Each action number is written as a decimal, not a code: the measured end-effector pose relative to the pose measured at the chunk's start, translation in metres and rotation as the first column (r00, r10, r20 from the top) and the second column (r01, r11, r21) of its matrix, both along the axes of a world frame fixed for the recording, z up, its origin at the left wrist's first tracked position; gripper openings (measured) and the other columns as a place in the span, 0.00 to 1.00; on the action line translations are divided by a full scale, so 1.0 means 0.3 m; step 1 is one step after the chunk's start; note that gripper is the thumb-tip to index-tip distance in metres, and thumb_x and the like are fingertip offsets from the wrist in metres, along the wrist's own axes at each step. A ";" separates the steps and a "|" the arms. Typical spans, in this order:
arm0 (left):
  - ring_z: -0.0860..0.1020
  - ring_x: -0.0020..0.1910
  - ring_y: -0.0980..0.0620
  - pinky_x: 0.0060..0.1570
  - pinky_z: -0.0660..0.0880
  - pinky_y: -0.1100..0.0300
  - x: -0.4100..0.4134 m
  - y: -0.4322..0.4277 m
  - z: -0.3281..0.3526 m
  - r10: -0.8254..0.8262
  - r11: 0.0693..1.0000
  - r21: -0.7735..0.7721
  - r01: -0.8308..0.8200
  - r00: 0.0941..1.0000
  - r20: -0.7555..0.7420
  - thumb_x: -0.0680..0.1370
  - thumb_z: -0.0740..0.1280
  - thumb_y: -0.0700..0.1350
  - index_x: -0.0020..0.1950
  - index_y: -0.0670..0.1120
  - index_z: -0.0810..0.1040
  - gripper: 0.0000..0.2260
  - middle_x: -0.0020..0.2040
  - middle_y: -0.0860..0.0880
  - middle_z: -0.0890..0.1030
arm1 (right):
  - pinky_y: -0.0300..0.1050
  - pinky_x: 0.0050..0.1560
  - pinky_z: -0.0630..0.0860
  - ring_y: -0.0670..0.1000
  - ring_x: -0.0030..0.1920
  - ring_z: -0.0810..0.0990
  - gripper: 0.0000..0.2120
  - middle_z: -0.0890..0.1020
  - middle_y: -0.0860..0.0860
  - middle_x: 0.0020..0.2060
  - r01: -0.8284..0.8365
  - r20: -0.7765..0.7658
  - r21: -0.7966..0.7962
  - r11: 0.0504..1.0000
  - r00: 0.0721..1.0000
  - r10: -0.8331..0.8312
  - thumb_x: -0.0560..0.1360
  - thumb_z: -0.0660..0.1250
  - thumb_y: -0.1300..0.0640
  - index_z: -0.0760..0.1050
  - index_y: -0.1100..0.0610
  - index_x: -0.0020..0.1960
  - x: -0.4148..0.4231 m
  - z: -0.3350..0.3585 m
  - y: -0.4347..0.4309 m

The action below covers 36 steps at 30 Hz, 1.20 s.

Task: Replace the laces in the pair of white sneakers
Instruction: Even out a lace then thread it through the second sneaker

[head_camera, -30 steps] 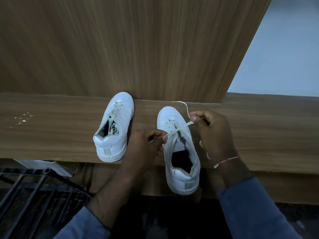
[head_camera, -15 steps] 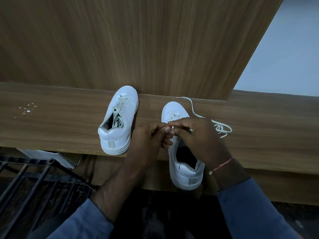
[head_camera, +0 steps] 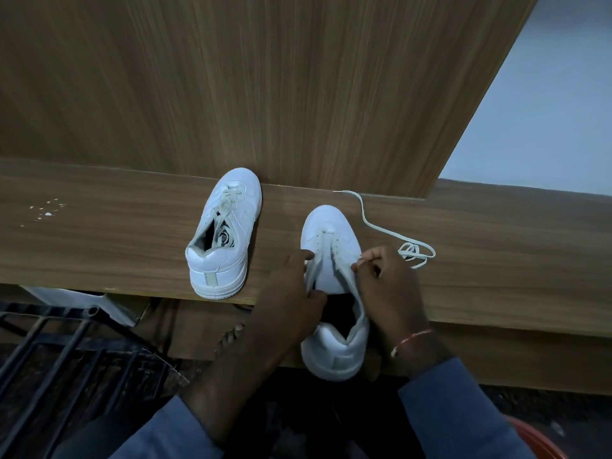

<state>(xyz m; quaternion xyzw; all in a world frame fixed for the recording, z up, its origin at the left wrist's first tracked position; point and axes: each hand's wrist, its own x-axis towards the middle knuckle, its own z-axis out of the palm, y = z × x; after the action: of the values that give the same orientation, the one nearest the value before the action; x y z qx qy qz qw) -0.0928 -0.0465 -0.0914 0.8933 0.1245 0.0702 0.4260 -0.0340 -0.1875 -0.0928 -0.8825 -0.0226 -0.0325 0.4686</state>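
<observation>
Wood ledge (head_camera: 99,246) lies under both hands. Btwn the fingers sits the unlaced sneaker (head_camera: 331,246), toe pointing away, heel over ledge's near edge. L hand (head_camera: 291,303) fingers curl round its left eyelet flap; R hand (head_camera: 387,289) fingertips pinch the right flap. The laced sneaker (head_camera: 225,233) stands well left of L fingers. The loose lace (head_camera: 381,228) lies on ledge just beyond R fingertips.

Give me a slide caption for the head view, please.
Left hand and right hand grip the unlaced sneaker on a wooden ledge, loose lace alongside.
</observation>
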 end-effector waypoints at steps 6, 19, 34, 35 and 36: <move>0.77 0.54 0.48 0.48 0.74 0.55 -0.099 0.057 -0.015 -0.031 0.975 0.218 0.029 1.000 0.006 0.71 0.65 0.42 0.67 0.52 0.69 0.24 0.57 0.51 0.77 | 0.47 0.50 0.78 0.48 0.45 0.82 0.10 0.84 0.48 0.42 -0.071 -0.086 0.057 0.996 0.993 0.076 0.75 0.65 0.62 0.74 0.46 0.43 -0.076 -0.037 0.016; 0.80 0.47 0.47 0.47 0.79 0.50 0.107 0.045 0.041 -0.071 0.874 0.472 0.113 0.992 -0.106 0.73 0.69 0.45 0.52 0.54 0.82 0.09 0.52 0.49 0.78 | 0.51 0.40 0.82 0.51 0.34 0.83 0.07 0.83 0.50 0.33 -0.105 -0.120 0.061 0.993 0.986 0.112 0.74 0.65 0.60 0.78 0.52 0.39 0.037 -0.008 0.045; 0.73 0.47 0.52 0.45 0.64 0.66 0.103 0.030 -0.046 -0.072 0.984 0.169 0.058 0.994 0.080 0.79 0.65 0.47 0.63 0.55 0.78 0.13 0.48 0.51 0.67 | 0.50 0.39 0.82 0.48 0.30 0.82 0.06 0.83 0.50 0.29 -0.213 -0.136 -0.099 0.972 0.971 0.199 0.74 0.68 0.59 0.79 0.54 0.38 0.085 0.006 0.052; 0.75 0.48 0.51 0.45 0.67 0.64 0.101 0.029 -0.045 -0.066 0.985 0.167 0.051 0.994 0.084 0.79 0.65 0.48 0.63 0.55 0.78 0.13 0.48 0.51 0.67 | 0.49 0.39 0.82 0.48 0.30 0.82 0.06 0.83 0.50 0.30 -0.225 -0.136 -0.096 0.970 0.968 0.211 0.75 0.68 0.59 0.79 0.54 0.39 0.086 0.005 0.050; 0.75 0.48 0.51 0.45 0.68 0.63 0.104 0.032 -0.045 -0.064 0.984 0.171 0.049 0.994 0.086 0.78 0.66 0.48 0.62 0.55 0.78 0.12 0.49 0.51 0.68 | 0.48 0.38 0.82 0.48 0.30 0.82 0.06 0.83 0.50 0.30 -0.237 -0.146 -0.078 0.968 0.964 0.224 0.75 0.68 0.59 0.79 0.54 0.39 0.087 0.005 0.046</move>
<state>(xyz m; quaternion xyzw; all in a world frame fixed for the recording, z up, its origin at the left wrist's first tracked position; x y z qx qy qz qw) -0.0617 -0.0371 -0.1048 0.9253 0.0730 0.1091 0.3558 -0.0078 -0.1737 -0.0911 -0.8952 -0.0948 0.0835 0.4273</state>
